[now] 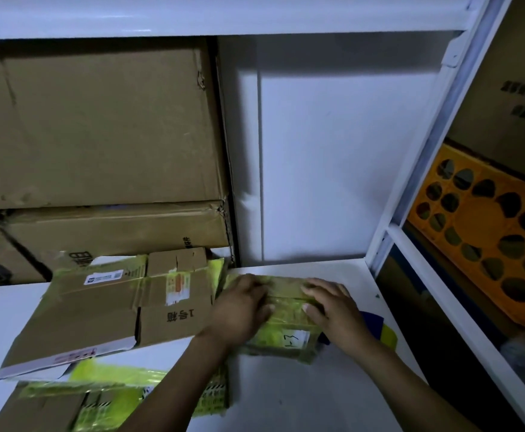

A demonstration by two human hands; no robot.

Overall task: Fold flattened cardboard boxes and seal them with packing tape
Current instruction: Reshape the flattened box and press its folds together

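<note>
Nearest, at the left, flattened cardboard pieces striped with yellow-green tape [111, 397] lie at the edge of the white shelf surface [286, 397], probably waiting for their turn. A little farther, near the right side, stands the small brown cardboard box covered in yellow-green tape [283, 327]. The left hand [242, 310] and the right hand [332, 310] both lie on its top with the fingers fairly straight, gripping nothing. It seems they press the flaps or the tape down so that the seal holds.

A blue and yellow object [379, 330] shows just beside the right wrist; what it is cannot be told. Left of the box, a flattened brown carton with printed labels [108, 310] rests tilted on the pile. Far left, large brown cartons [99, 129] are stacked, and far right is an orange crate with round holes [488, 232].
</note>
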